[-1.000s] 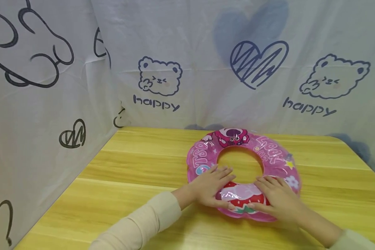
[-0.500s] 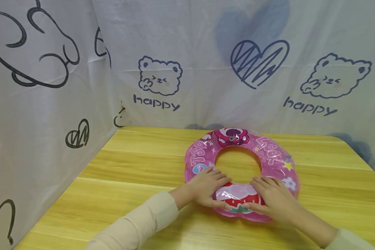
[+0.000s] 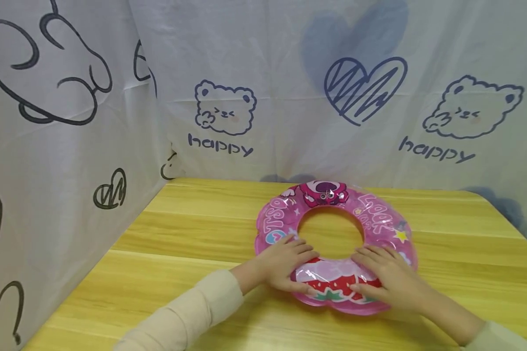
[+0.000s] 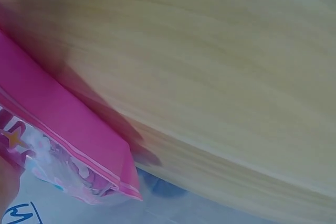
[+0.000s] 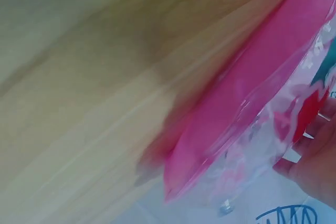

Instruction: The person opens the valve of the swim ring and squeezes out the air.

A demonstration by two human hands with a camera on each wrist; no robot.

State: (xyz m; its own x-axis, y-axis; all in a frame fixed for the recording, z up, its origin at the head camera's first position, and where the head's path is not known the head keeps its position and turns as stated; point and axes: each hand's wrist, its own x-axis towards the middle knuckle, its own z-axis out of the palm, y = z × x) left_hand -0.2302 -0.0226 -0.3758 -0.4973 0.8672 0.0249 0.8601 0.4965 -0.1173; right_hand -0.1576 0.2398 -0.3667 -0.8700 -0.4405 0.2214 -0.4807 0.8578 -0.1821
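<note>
Two hands on the pink ring here, and it lies flat on the tabletop point(image 3: 180, 234), right of centre, its far side close to the back cloth point(image 3: 281, 126). The left hand point(image 3: 285, 265) rests on the near-left part of the ring point(image 3: 334, 269), fingers laid out over the top towards the hole, thumb apart from them along the near side. And the right hand point(image 3: 391, 273) mirrors it on the near-right part, fingers stretched towards the hole, thumb well away from them, pointing in at the other thumb! Neither hand clamps down; both lie spread on the ring. The right wrist view shows gaps between those fingers; the left wrist view catches just a sliver of hand at the edge.

Between the hands, a red strawberry print point(image 3: 329, 285); on the far side, a cartoon face point(image 3: 326, 192); over on the right, a yellow star point(image 3: 401, 236). Behind, the back cloth carries a scribbled heart point(image 3: 365, 90) between two bear drawings, "happy" lettered under each. Pale sleeve point(image 3: 184, 312) on the left arm.
</note>
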